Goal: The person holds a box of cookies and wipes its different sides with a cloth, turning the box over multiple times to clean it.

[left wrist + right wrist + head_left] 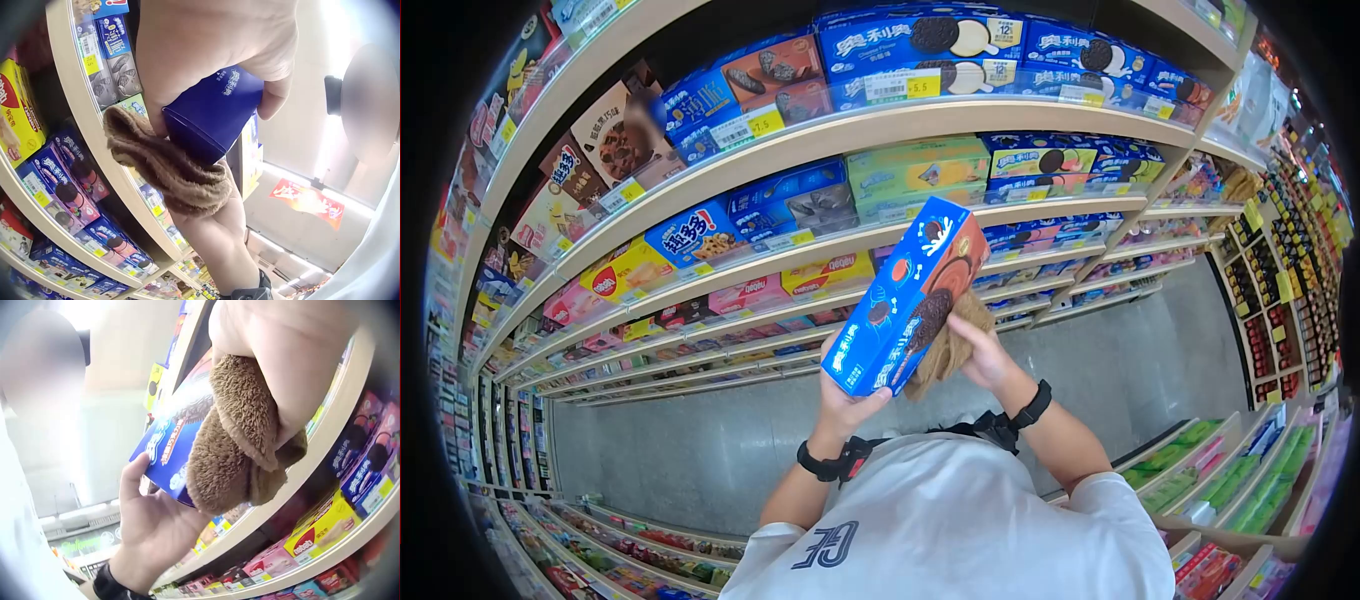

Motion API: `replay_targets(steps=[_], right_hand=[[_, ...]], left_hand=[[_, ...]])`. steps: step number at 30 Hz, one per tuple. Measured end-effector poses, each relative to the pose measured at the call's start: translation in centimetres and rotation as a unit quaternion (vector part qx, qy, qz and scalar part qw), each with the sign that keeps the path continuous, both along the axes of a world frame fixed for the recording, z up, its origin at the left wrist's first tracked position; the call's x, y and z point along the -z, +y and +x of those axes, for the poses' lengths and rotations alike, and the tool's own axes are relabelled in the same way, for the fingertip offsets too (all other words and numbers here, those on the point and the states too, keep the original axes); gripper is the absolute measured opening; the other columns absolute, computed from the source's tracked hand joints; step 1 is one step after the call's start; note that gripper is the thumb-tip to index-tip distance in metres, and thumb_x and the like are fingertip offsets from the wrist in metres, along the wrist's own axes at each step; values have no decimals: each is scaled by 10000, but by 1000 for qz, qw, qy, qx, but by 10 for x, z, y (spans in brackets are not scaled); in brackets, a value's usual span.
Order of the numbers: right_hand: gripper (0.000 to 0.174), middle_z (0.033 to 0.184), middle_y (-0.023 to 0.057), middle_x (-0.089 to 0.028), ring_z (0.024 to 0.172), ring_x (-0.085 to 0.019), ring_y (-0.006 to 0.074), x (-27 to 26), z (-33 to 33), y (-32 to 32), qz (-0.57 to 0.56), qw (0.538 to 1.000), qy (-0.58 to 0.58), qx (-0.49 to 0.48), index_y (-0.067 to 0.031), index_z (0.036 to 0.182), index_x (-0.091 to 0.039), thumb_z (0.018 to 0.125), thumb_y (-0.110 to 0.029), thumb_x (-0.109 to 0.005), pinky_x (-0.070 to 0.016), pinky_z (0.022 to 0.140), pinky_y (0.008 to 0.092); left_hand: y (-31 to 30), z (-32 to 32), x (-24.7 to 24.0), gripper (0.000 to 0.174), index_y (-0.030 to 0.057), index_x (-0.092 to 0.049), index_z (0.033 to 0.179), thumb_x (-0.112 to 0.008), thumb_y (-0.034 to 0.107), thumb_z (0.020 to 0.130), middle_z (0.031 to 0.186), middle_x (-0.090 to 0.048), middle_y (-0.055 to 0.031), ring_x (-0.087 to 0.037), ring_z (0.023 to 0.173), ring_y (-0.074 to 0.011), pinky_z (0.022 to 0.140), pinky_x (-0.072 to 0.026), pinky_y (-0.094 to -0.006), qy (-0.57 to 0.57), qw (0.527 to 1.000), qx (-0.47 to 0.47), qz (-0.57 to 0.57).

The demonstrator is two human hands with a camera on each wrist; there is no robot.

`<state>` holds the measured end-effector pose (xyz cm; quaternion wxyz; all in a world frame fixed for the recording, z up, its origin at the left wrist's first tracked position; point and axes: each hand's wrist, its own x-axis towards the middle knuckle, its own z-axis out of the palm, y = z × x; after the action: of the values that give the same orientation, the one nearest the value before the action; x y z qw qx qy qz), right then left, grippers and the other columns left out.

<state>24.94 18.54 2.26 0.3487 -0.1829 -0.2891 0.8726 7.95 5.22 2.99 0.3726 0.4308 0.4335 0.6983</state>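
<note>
A blue cookie box with a dark chocolate cookie pictured on its side is held up, tilted, in front of the person's chest. The left hand grips its lower end, thumb on the near edge; in the left wrist view the fingers curve round both sides of the box. A folded brown fuzzy cloth is bunched in the right hand. In the head view the right hand has this cloth against the box's right side, the thumb near the pictured cookie.
Curved-looking shelves packed with cookie boxes stand ahead, with yellow price tags along their edges. A grey floor runs below. More shelving with green packs lies at the lower right, and a rack of jars farther right.
</note>
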Motion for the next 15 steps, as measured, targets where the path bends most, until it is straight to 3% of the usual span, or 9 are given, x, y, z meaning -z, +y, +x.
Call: replay_targets(steps=[3, 5, 10, 13, 15], right_hand=[[374, 1201, 39, -566, 1105, -552, 198, -3, 15, 15, 51, 997, -55, 17, -87, 1272, -462, 924, -200, -540, -449, 933, 383], [379, 1209, 48, -567, 1120, -546, 199, -12, 25, 32, 21, 998, 21, 56, -77, 1276, -460, 926, -203, -534, -449, 940, 379], [412, 1272, 65, -534, 1148, -534, 220, -14, 28, 36, 20, 995, 44, 91, -79, 1318, -419, 937, -214, -494, -424, 980, 387], [502, 1290, 45, -513, 1153, -515, 171, 4, 28, 13, 95, 992, -76, -28, -59, 1339, -394, 890, -147, -599, -402, 991, 351], [519, 1283, 34, -520, 1151, -508, 150, 5, 27, -3, 182, 967, -141, -110, -57, 1336, -409, 869, -112, -628, -384, 1005, 340]], left_hand=[[6, 9, -3, 863, 11, -270, 1336, -775, 77, 640, 1277, -425, -118, -448, 1193, -204, 1008, -374, -363, 8, 1000, -2, 9], [5, 14, -3, 868, 12, -267, 1335, -777, 60, 635, 1275, -431, -119, -461, 1182, -202, 999, -387, -363, 29, 1000, 7, -1], [13, 27, -9, 887, -17, -306, 1358, -811, 83, 635, 1278, -469, -131, -471, 1177, -191, 993, -389, -342, 76, 995, 33, -53], [18, 33, -2, 882, -23, -308, 1353, -809, 82, 635, 1275, -473, -127, -475, 1173, -192, 991, -392, -346, 76, 996, -10, -44], [21, 33, 2, 863, -30, -312, 1348, -798, 67, 642, 1263, -484, -126, -482, 1165, -195, 990, -394, -346, 72, 996, -24, -36]])
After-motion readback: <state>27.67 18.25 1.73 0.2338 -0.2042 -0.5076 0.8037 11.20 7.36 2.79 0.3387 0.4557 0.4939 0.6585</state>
